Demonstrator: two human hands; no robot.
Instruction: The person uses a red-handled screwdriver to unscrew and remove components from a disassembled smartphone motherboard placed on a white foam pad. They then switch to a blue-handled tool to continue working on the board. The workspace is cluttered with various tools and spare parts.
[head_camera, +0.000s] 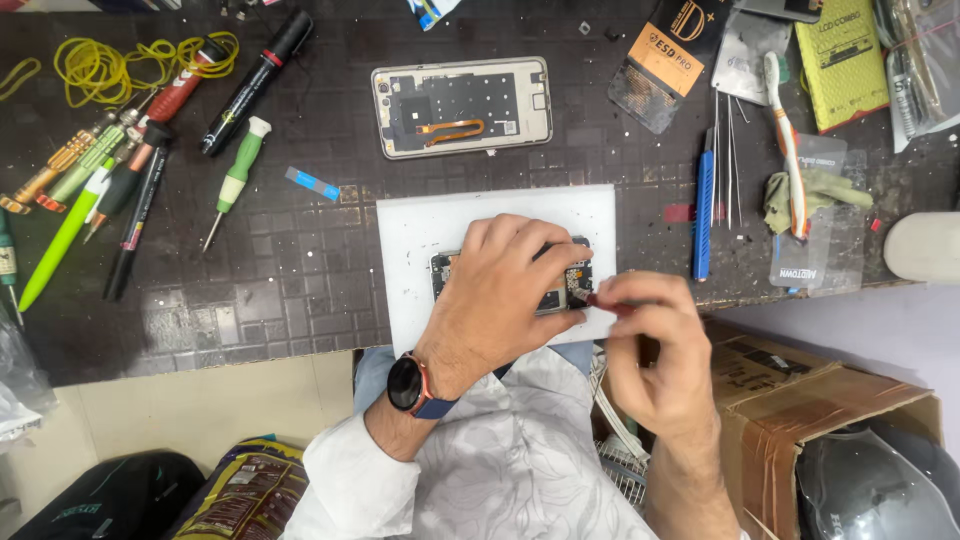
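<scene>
Pressing down at frame centre, the left hand (505, 295) is pinning the opened phone (560, 290) to the white mat (420, 240); right fingers (640, 300) are pinching a red-tipped screwdriver (600, 300) at its right edge. A slip could gouge the board.

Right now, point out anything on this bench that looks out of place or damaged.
A toothbrush lies among the repair tools at the right, odd on a bench. The phone back shell lies detached above the white mat, while the left hand steadies the opened phone.
</scene>
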